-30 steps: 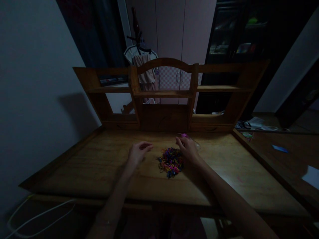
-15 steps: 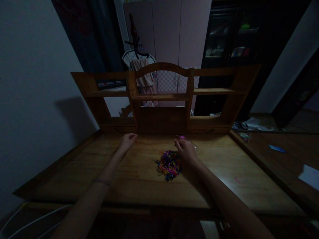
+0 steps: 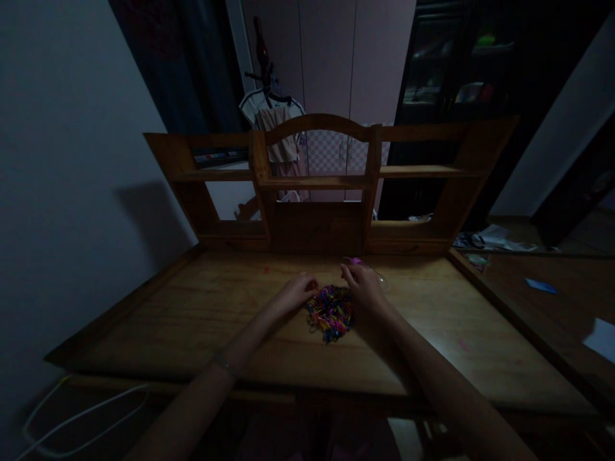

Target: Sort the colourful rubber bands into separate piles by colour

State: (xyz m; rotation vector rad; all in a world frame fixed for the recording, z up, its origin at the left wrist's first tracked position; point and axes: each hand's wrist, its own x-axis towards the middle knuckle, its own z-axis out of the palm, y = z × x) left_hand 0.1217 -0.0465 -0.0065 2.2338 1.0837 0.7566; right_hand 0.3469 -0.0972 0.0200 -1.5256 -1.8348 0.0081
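A heap of small multicoloured loops that look like rubber bands (image 3: 330, 312) lies on the wooden desk (image 3: 202, 320). My left hand (image 3: 298, 290) is at the heap's left edge, thumb and fingertips slightly apart; nothing can be made out between them. Just right of the heap, my right hand (image 3: 364, 285) is closed with its fingers curled; whatever it may hold is too dim to see. Behind that hand are a purple-pink item (image 3: 355, 260) and a clear rounded piece (image 3: 383, 282), both partly hidden. One small orange piece (image 3: 266, 270) lies apart, to the left.
A wooden shelf unit (image 3: 314, 184) rises along the desk's back edge. Raised side rims (image 3: 480, 288) border the desktop. White cable (image 3: 86, 426) hangs by the front left corner. To the right, a lower brown surface bears a blue packet (image 3: 541, 285) and white paper (image 3: 600, 346).
My left hand has moved right to the heap. The small orange piece now shows on the desk near where that hand was. My right hand stays almost in place.
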